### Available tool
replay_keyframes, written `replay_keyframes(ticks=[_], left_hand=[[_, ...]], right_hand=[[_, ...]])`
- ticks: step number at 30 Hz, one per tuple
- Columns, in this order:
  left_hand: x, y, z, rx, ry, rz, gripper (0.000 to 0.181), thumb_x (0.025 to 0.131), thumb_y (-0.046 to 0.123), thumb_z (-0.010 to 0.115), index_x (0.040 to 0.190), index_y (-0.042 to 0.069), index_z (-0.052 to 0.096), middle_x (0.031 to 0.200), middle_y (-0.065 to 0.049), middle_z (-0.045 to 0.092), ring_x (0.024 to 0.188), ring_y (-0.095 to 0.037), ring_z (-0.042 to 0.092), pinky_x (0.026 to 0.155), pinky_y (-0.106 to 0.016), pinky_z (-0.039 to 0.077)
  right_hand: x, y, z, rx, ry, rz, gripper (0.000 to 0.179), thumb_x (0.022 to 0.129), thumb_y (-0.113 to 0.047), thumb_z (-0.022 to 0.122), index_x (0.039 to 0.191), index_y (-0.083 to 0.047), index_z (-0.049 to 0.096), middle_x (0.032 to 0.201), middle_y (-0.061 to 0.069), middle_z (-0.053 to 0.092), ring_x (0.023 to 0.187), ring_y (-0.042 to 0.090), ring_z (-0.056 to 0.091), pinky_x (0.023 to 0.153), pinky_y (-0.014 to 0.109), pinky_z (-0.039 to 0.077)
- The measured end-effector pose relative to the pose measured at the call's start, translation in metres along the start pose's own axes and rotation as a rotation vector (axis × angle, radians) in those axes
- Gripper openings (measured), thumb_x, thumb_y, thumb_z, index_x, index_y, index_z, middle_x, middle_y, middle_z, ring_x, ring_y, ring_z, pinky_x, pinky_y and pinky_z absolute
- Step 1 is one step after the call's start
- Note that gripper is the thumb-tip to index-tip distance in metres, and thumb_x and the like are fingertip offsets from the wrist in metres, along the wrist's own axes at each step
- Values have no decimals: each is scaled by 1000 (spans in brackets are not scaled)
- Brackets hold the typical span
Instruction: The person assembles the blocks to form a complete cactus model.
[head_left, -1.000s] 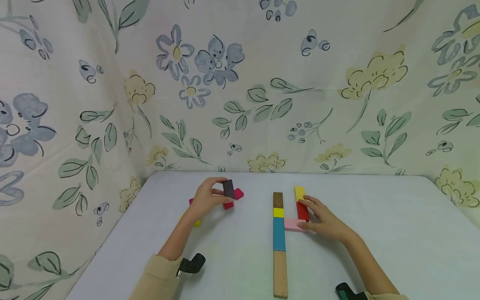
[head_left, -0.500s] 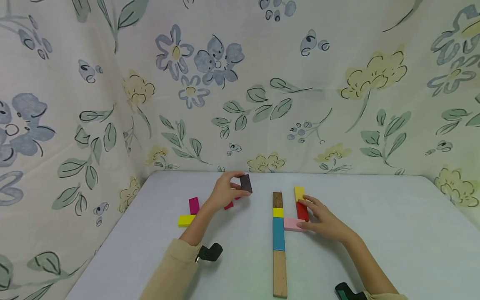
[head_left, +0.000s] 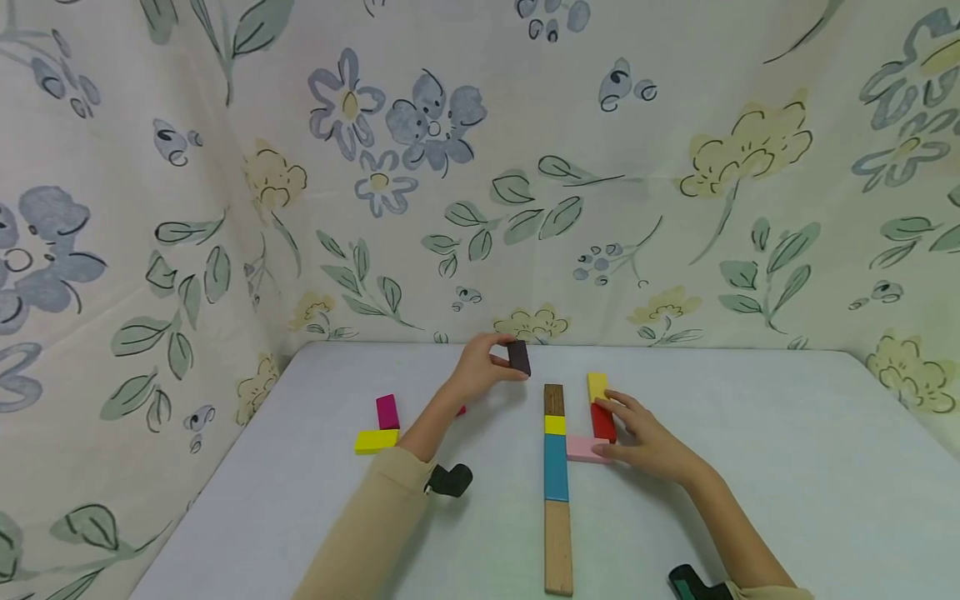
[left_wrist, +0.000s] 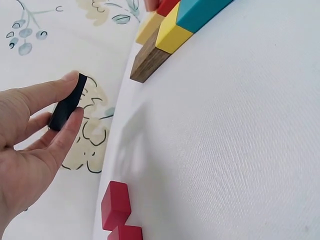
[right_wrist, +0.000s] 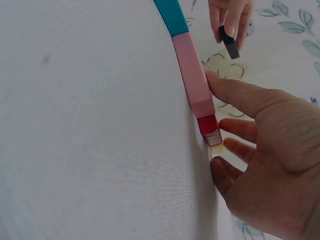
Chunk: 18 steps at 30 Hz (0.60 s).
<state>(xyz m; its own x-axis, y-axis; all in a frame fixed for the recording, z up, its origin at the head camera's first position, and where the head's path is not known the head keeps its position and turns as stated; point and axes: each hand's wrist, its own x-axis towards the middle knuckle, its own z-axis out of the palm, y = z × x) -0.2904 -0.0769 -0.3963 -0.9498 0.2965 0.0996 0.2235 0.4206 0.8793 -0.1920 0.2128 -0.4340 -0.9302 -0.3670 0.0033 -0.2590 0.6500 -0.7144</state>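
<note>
Head view: dark block (head_left: 520,358) is pinched by left hand (head_left: 480,367), eleven o'clock from brown block (head_left: 553,400); pink block (head_left: 583,448) best steadied by relaxed-fingered right hand (head_left: 645,437).

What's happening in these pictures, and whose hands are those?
These are one person's left hand and right hand. A camera on the head took the wide picture; wrist cameras took the close ones. On the white table, a brown block, yellow block, blue block and tan block lie end to end. A pink block meets the blue block, a red block behind. Other blocks lie by the left arm. The left hand holds a dark block up; the right hand touches the pink block.
</note>
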Motion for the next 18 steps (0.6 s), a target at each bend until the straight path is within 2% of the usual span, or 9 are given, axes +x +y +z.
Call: replay_keyframes(ticks=[11,18], left_hand=[[20,-6,17,7,-38,2,66,86,2,86,146,-4,57,148,-24,53,112,-37,71,95,-37,61],[31,-5,29,25,-80,1,62,89,4,84,145,-1,59,146,-22,54,115,-38,70,96,-37,60]], right_hand=[[1,-2,1,-5,0,6,82,90,-33,81,155,3,46,164,33,28,148,59,27,106,73,45],[0,-2,0,-7,-1,5,82,91,-33,81,155,3,45,164,33,28,148,58,28,106,74,44]])
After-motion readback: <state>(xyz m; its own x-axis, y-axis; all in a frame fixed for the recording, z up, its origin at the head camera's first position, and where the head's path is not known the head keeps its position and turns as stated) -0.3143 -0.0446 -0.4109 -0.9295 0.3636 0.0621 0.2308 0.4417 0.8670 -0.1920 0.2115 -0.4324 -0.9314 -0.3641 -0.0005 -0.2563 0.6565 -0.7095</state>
